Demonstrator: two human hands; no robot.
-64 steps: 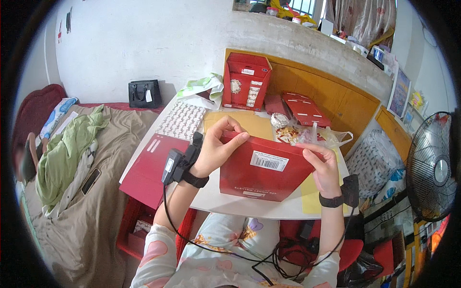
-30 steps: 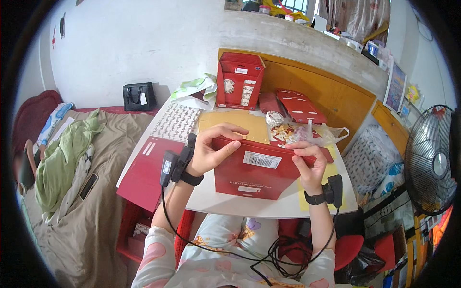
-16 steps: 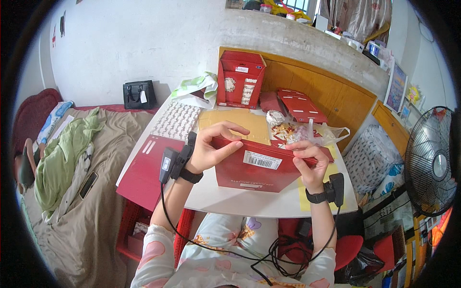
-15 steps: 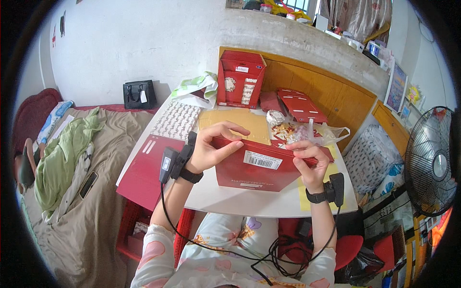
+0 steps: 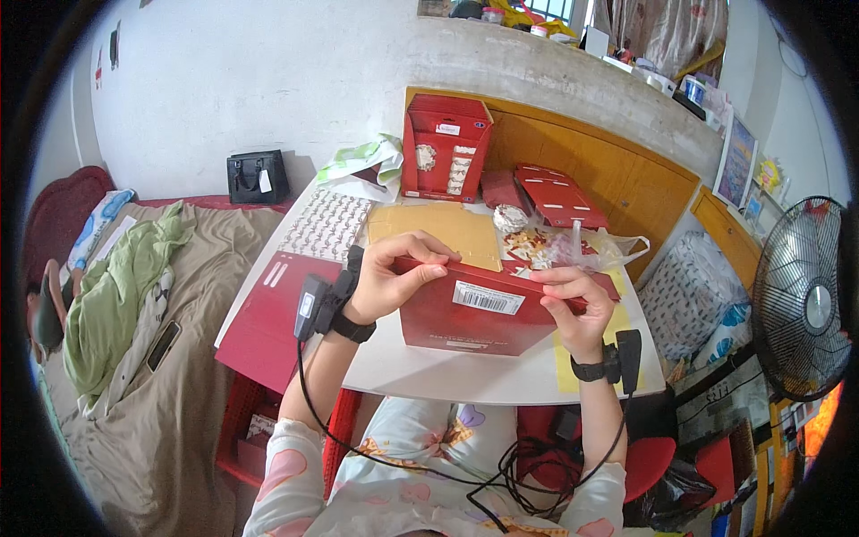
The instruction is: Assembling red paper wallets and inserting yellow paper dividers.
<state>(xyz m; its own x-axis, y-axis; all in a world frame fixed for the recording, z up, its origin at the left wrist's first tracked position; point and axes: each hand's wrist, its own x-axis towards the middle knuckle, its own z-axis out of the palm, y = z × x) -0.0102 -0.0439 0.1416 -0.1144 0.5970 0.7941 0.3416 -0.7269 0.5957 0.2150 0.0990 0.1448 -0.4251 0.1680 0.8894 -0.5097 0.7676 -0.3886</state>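
Observation:
A flat red cardboard box (image 5: pixel 474 324) with a white barcode label stands tilted on the white table (image 5: pixel 394 367). My left hand (image 5: pixel 407 273) pinches its upper left corner between thumb and fingers. At the upper right corner, my right hand (image 5: pixel 577 304) grips the same edge, thumb on the near face. Both wrists wear black straps with small devices, joined to a black cable. Behind the box lie a tan cardboard sheet (image 5: pixel 438 234) and a clear plastic bag (image 5: pixel 573 251) of small red, yellow and white pieces. The box's far side is hidden from me.
At the table's back stands a red display box (image 5: pixel 446 150); red folded cards (image 5: pixel 564 197) lie beside it. A sheet of white rosettes (image 5: pixel 324 224) and a red panel (image 5: pixel 279 313) occupy the left side. A fan (image 5: pixel 819 300) stands right, a bed (image 5: pixel 201 358) left.
Both hands keep their hold on the box's top edge. My left fingers have drawn slightly closer to the thumb; the box has barely shifted.

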